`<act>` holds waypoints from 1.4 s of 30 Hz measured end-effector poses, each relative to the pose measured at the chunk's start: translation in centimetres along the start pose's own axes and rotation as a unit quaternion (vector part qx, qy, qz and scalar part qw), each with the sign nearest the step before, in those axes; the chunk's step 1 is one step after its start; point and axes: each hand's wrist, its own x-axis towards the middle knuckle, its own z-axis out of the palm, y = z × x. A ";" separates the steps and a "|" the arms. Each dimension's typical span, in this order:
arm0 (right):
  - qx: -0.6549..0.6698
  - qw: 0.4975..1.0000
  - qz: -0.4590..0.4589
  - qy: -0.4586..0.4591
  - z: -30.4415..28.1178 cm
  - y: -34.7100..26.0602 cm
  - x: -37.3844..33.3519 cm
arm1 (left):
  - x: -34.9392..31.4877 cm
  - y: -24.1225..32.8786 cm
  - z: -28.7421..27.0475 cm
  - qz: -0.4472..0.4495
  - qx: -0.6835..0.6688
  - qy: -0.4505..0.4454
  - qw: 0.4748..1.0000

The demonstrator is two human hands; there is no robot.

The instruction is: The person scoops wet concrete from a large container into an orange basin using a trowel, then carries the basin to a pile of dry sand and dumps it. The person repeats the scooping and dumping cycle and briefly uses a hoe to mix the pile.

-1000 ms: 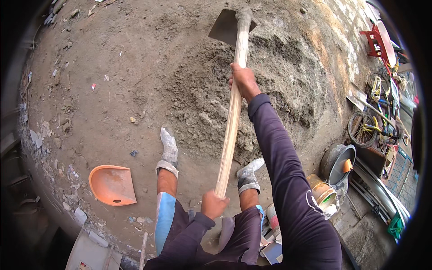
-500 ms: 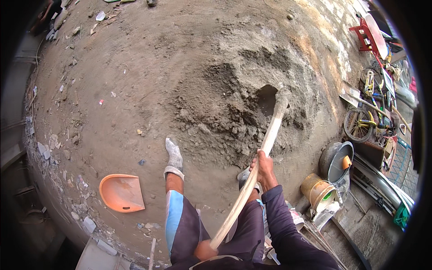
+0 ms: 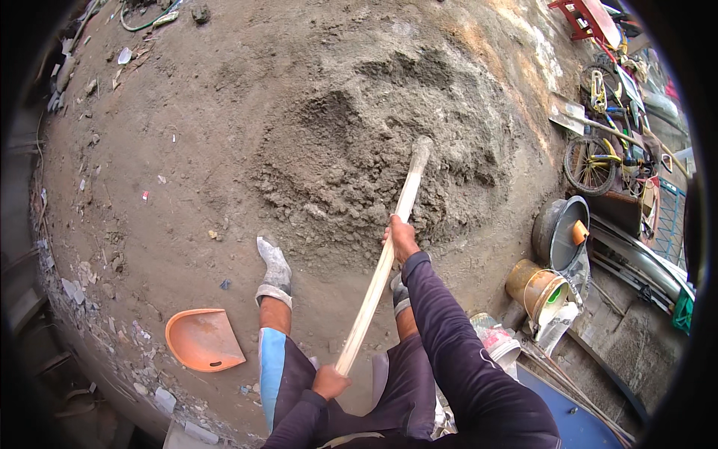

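Both my hands grip the pale wooden handle of a hoe (image 3: 378, 277), which slants across the view from between my legs. My left hand (image 3: 330, 382) is wrapped round its near end, close to my thighs. Farther up, my right hand (image 3: 402, 238) is closed round the middle of the handle, with the arm stretched forward. The far end of the hoe is caked in grey and rests in a lumpy heap of wet mortar or concrete (image 3: 321, 179). Its blade is hidden in the mix.
An orange scoop (image 3: 202, 340) lies left of my feet. At right stand a dirty bucket (image 3: 527, 284), a dark tub (image 3: 550, 239) and a white pail (image 3: 502, 352). Beyond them are a shovel (image 3: 567, 116), a bicycle wheel (image 3: 591, 165) and a red wheelbarrow (image 3: 587, 21).
The hoe's head has come back toward me and left, and its blade has sunk out of sight into the mix. Both hands moved with the handle; the view has shifted slightly.
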 end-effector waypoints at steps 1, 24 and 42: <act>0.014 1.000 0.002 0.000 -1.3 0.8 -1.8 | -1.7 -0.1 0.5 0.016 0.058 0.012 0.998; 0.096 0.995 -0.028 0.022 -7.9 -0.3 -4.8 | -3.6 5.2 2.0 -0.102 -0.021 -0.067 0.992; 0.460 0.885 0.007 0.076 -26.1 -9.3 2.4 | -0.3 35.3 -5.3 0.240 0.433 0.031 0.868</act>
